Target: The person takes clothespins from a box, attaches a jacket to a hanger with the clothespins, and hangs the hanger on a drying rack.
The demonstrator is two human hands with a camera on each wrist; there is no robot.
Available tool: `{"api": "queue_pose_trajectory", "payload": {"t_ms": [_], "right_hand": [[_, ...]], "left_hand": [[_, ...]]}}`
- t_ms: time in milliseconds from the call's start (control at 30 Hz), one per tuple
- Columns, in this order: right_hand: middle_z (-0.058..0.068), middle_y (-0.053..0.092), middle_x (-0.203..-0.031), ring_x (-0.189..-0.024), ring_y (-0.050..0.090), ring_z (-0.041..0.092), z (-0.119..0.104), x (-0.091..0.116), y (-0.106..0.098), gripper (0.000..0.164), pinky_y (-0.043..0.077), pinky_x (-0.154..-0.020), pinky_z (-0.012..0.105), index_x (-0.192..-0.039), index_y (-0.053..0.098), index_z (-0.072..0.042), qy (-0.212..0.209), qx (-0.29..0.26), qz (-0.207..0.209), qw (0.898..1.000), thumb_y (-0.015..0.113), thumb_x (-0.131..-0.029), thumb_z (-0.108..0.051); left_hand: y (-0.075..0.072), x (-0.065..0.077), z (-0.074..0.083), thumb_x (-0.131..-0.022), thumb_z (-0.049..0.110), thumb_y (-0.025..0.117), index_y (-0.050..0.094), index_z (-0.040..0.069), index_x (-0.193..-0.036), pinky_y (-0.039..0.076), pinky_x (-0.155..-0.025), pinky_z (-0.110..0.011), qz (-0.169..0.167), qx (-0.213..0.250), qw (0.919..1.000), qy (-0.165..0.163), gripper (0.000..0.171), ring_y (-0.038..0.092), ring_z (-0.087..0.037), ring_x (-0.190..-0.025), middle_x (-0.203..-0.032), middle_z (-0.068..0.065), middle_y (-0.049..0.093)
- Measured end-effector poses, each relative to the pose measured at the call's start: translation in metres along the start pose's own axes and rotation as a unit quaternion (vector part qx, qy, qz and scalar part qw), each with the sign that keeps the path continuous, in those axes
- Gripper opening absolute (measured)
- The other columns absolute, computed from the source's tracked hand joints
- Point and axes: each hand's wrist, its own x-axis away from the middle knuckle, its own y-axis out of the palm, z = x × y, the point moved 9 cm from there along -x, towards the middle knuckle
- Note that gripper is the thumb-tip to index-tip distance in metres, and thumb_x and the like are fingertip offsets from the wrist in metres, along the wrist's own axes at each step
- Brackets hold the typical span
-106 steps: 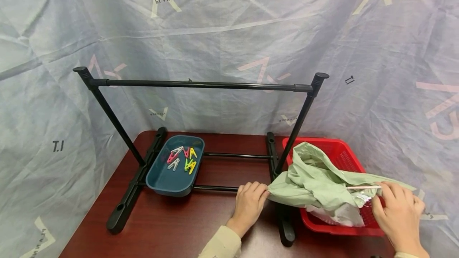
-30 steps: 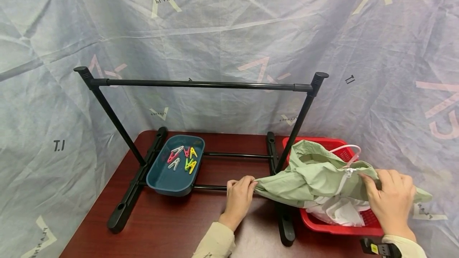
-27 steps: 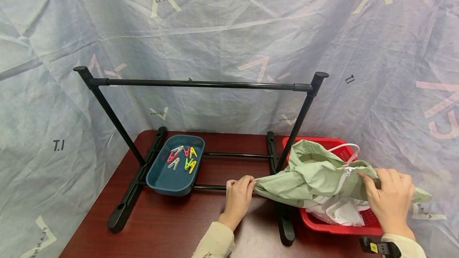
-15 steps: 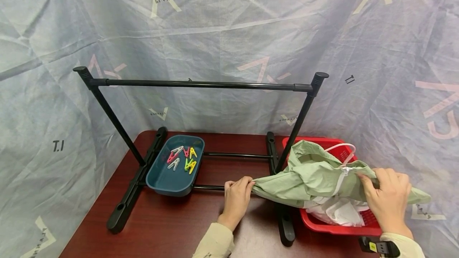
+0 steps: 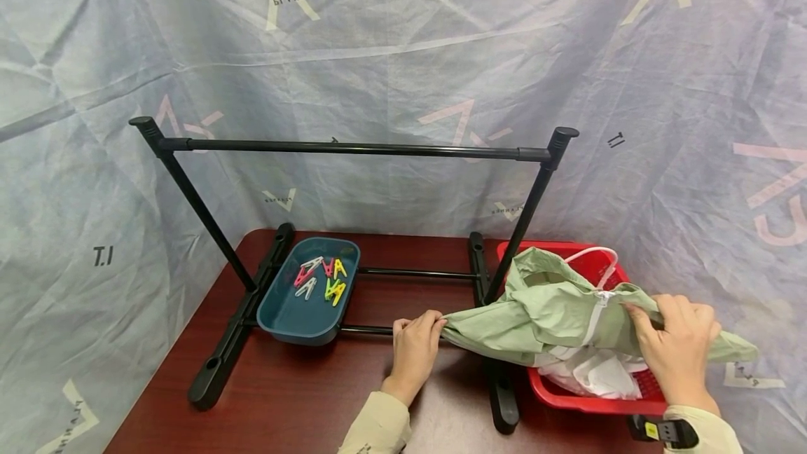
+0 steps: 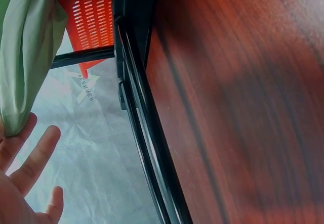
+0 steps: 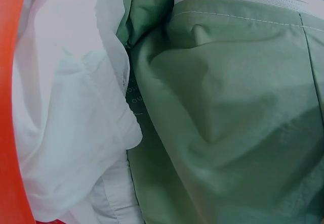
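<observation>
A light green jacket (image 5: 555, 321) with a white zip (image 5: 594, 321) is stretched sideways over the red basket (image 5: 599, 405). My left hand (image 5: 412, 349) pinches its left end; in the left wrist view the other fingers (image 6: 38, 161) are spread below the gathered cloth. My right hand (image 5: 681, 342) grips the upper edge to the right of the zip, thumb in front. From the opening stands a pale pink hanger hook (image 5: 610, 272); the rest of the hanger is hidden in the jacket. The right wrist view is filled by green cloth (image 7: 243, 92) and the zip.
White cloth (image 5: 599, 373) lies in the basket under the jacket. A black rack (image 5: 353, 148) stands in the middle, its right post beside the basket. At its left foot sits a blue tray (image 5: 296, 328) holding several clothes pegs (image 5: 306, 289). A grey sheet hangs behind.
Earlier my right hand held a pale rod at the opening; now it grips the jacket and the hook stands up. Lately the hook and right hand have shifted slightly left; my left hand moved left.
</observation>
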Motion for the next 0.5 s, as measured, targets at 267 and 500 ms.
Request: {"api": "queue_pose_trajectory", "payload": {"t_ms": [267,500], "right_hand": [[0.022,0.051,-0.071,-0.078,0.037,0.051,-0.0015,-0.0022,-0.0001,0.083,0.015,-0.069,0.059,-0.075,0.054,0.004,-0.011,0.0,0.013,1.0,0.05,-0.082,-0.078],[0.025,0.053,-0.074,-0.076,0.035,0.049,0.0015,-0.0008,0.0012,0.083,0.015,-0.07,0.058,-0.074,0.052,0.003,0.0,0.001,0.01,1.0,0.05,-0.081,-0.079]], "left_hand": [[0.0023,0.0015,-0.0025,-0.092,0.019,0.07,0.064,0.015,-0.092,0.041,-0.073,-0.036,-0.005,-0.003,1.0,-0.007,0.007,0.066,-0.007,-0.067,-0.079,0.005,0.071],[0.0025,0.0017,-0.0036,-0.092,0.019,0.07,0.064,0.015,-0.091,0.042,-0.073,-0.036,-0.006,-0.006,0.9999,-0.01,0.007,0.066,-0.008,-0.067,-0.078,0.005,0.07]]}}
